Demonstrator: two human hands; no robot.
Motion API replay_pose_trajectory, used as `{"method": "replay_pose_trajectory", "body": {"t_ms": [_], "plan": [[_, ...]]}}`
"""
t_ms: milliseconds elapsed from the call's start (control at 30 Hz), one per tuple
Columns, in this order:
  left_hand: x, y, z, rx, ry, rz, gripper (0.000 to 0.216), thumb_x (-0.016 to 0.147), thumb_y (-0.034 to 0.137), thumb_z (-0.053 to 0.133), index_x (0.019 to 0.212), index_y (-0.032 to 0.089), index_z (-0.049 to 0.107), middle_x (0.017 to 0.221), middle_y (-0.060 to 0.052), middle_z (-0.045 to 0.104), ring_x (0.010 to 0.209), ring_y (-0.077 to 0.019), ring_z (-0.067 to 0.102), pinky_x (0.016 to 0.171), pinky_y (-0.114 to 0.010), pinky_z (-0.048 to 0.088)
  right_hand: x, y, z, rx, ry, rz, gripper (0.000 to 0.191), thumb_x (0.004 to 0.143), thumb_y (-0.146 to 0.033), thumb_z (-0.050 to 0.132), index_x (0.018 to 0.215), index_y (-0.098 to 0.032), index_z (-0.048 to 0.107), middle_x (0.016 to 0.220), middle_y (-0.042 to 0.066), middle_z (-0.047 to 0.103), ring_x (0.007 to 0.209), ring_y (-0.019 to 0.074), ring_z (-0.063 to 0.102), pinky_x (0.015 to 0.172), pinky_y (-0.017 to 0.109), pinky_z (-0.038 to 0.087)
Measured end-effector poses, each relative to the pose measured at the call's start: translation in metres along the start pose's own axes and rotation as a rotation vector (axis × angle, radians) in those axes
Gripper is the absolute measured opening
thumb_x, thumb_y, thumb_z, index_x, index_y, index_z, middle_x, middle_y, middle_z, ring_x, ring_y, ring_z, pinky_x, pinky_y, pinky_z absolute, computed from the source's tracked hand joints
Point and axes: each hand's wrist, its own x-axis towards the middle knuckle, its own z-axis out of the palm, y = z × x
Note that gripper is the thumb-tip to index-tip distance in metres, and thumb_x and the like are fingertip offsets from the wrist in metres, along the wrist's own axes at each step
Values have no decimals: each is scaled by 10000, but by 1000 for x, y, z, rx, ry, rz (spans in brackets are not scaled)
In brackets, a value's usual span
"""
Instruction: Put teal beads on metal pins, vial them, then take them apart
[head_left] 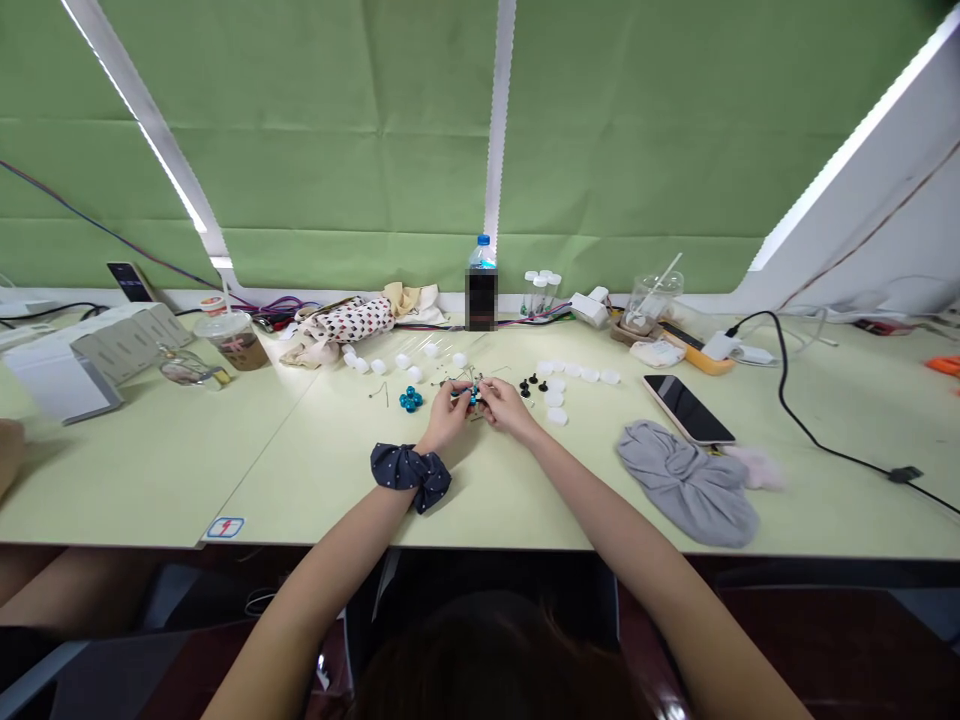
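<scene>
Both of my hands meet over the middle of the pale green table [525, 500]. My left hand [448, 412], a dark dotted scrunchie [410, 473] on its wrist, is closed in a pinch around a small teal bead piece [472, 394] with thin metal pins. My right hand [504, 404] is closed on the same small piece from the right. A cluster of teal beads [410, 399] lies just left of my hands. Small black beads [531, 386] and white caps [571, 375] lie to the right, more white caps [375, 366] to the left.
A water bottle [481, 285] stands at the back centre beside small vials [540, 290]. A phone [688, 408] and grey cloth [694, 485] lie right. A black cable [795, 410] crosses the right side. An iced drink cup [231, 340] and white boxes [82, 360] stand left.
</scene>
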Motion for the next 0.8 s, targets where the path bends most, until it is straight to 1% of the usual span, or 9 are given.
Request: {"method": "replay_pose_trajectory", "body": {"t_ms": [133,200,300,367,467,533,600,667,800], "plan": [[2,2,-1,-18,16,13,166,832,250,539,963,149,557,805,-25,592,560,-67,529,532,-203,435,0,-3,-2,61,-43,-104,290,726,-371,675,926,-205,544,717,-31,555,445,48,475,405,180,373],[4,1,-2,-22,20,32,166,829,252,545,964,157,561,811,-21,588,557,-64,527,521,-198,428,1,-3,-1,127,-41,-38,306,746,-425,644,923,-205,528,698,-28,557,459,64,498,421,194,399],[6,-2,-2,-3,3,57,171,814,265,573,949,160,568,823,-25,585,557,-65,528,511,-198,428,1,-2,-1,186,-52,48,311,763,-459,619,857,-184,507,589,-35,529,420,76,480,387,193,367],[7,-4,-1,7,-10,60,172,808,269,584,937,156,571,831,-28,583,552,-60,522,520,-201,437,1,-2,-2,194,-75,23,299,721,-391,684,838,-176,511,568,-43,520,437,79,493,409,194,389],[7,-5,-1,25,-7,73,174,810,274,584,936,155,576,829,-26,577,543,-56,509,515,-198,434,0,-4,-4,223,-89,-14,343,669,-320,743,894,-189,519,645,-34,562,523,94,558,492,219,462],[7,-5,-1,37,-10,84,178,815,274,577,948,155,577,813,-22,575,541,-59,511,502,-192,420,0,-4,-3,240,-76,33,333,709,-385,705,900,-194,511,669,-19,574,511,96,555,463,218,450],[7,-4,0,38,-17,85,180,818,272,572,953,153,574,786,-15,574,540,-63,517,501,-192,415,1,-4,-3,239,-52,93,315,765,-457,631,848,-180,504,607,-19,544,432,79,492,384,192,374],[6,-3,0,34,-21,76,181,818,277,569,950,152,571,765,-12,578,542,-68,522,509,-196,421,2,-3,-1,223,-30,92,294,780,-442,615,803,-171,504,544,-37,494,392,66,436,355,178,319],[5,0,1,27,-12,66,181,818,280,561,943,150,567,787,-24,602,562,-76,532,539,-211,443,3,-4,0,234,-21,-7,247,721,-311,687,860,-186,526,596,-44,514,472,78,493,431,197,403]]}}
